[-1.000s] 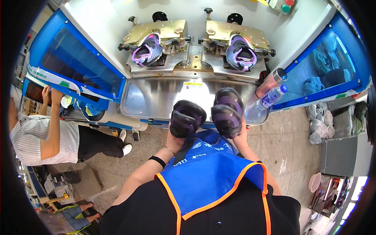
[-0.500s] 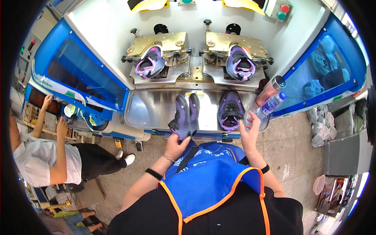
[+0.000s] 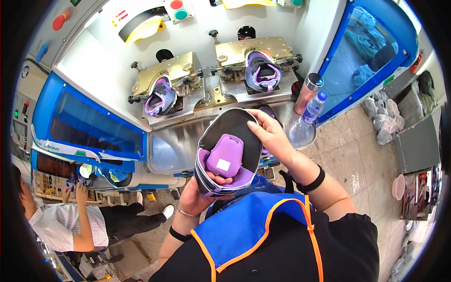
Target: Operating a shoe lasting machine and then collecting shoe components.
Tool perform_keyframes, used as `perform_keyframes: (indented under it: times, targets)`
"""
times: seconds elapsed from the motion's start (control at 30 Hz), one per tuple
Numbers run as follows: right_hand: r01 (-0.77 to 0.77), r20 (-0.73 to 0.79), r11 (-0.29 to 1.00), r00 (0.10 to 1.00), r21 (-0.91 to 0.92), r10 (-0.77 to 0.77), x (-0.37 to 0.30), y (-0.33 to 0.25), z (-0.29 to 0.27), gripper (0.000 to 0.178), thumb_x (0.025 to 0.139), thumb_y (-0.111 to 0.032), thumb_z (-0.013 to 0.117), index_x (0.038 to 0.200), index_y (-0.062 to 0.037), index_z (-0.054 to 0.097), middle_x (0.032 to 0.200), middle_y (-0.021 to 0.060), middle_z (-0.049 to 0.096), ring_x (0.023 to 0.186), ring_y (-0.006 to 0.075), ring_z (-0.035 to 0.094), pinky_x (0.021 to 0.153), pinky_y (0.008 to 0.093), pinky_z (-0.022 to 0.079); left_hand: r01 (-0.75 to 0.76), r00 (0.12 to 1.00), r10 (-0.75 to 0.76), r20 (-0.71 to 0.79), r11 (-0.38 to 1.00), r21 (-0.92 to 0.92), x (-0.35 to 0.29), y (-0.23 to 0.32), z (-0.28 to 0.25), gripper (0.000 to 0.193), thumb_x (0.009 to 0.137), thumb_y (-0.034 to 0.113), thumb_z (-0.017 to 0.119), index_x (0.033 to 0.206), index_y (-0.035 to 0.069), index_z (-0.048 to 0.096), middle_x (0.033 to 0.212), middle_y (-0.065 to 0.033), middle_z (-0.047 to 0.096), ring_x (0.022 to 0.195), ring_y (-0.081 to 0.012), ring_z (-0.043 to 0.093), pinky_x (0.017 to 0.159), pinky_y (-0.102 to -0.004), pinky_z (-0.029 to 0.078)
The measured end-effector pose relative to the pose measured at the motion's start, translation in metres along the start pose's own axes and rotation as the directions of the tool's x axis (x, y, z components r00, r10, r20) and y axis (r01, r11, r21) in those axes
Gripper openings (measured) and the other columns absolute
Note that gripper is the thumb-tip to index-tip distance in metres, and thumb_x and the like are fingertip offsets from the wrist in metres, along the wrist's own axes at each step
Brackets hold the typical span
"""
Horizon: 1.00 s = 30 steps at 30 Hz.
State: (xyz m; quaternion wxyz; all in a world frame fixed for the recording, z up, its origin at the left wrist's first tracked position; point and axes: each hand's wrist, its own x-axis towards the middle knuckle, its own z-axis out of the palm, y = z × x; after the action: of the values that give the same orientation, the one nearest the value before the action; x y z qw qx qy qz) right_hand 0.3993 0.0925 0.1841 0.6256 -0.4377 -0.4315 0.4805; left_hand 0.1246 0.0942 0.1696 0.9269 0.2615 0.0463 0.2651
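A black and purple shoe upper [image 3: 227, 149] is held up in front of me, its wide opening facing me. Inside it show a purple padded tongue with a small white label and a purple lining. My left hand [image 3: 192, 195] grips its lower left end, with fingertips poking through into the inside. My right hand [image 3: 272, 136] pinches the black rim at the upper right, thumb on the inner face. Behind my right hand, another black and purple shoe [image 3: 267, 111] on the metal tray is mostly hidden.
Two shoe uppers [image 3: 161, 97] [image 3: 263, 73] sit on the machine's brass-coloured clamps [image 3: 253, 48]. A pink tumbler [image 3: 307, 94] and a water bottle [image 3: 312, 110] stand at the right of the metal tray [image 3: 171, 150]. Blue doors [image 3: 96, 115] flank it. Another person [image 3: 70, 221] works at left.
From low at the tray, my hands have come up with the shoe upper, now held open by both. The right hand has left the tray's right side. The view has turned and shifted.
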Motion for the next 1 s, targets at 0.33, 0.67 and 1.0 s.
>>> perform_keyframes:
  times: [0.33, 0.67, 1.0]
  targets:
    - [-0.019, 0.005, 0.976, 1.0, -0.218, 0.021, 0.005, 0.003, -0.013, 0.028, 0.097, -0.011, 0.054, 0.124, -0.0017, 0.057, 0.11, 0.0031, 0.064, 0.096, 0.007, 0.057, 0.085, 0.0227, 0.047, 0.024, 1.0, -0.021, -0.02, 0.984, 0.177, -0.003, 0.005, 0.008, 0.057, 0.098, 0.046, 0.047, 0.124, -0.005, 0.048, 0.109, -0.024, 0.058, 0.121, -0.0432, 0.049, 0.087, -0.06, 0.052]
    - [0.169, 0.042, 0.956, 0.986, -0.24, -0.164, 0.01, 0.01, -0.005, 0.025, 0.099, -0.008, 0.052, 0.12, -0.0033, 0.064, 0.107, 0.0, 0.065, 0.098, 0.0073, 0.056, 0.088, 0.0233, 0.045, 0.006, 0.993, -0.019, -0.12, 0.994, -0.113, -0.005, 0.006, -0.001, 0.049, 0.1, 0.045, 0.04, 0.121, 0.001, 0.048, 0.106, -0.0165, 0.056, 0.118, -0.0361, 0.051, 0.077, -0.052, 0.06]
    - [-0.144, -0.168, 0.939, 0.981, -0.313, 0.094, -0.009, 0.05, -0.03, 0.018, 0.098, -0.015, 0.053, 0.104, -0.004, 0.067, 0.076, 0.0001, 0.064, 0.06, 0.0042, 0.053, 0.055, 0.0197, 0.043, 0.433, 0.612, 0.791, -0.006, -0.328, 0.84, 0.017, 0.091, 0.002, 0.024, 0.091, 0.021, 0.063, 0.094, -0.003, 0.06, 0.092, -0.0231, 0.064, 0.084, -0.0374, 0.062, 0.077, -0.0405, 0.047]
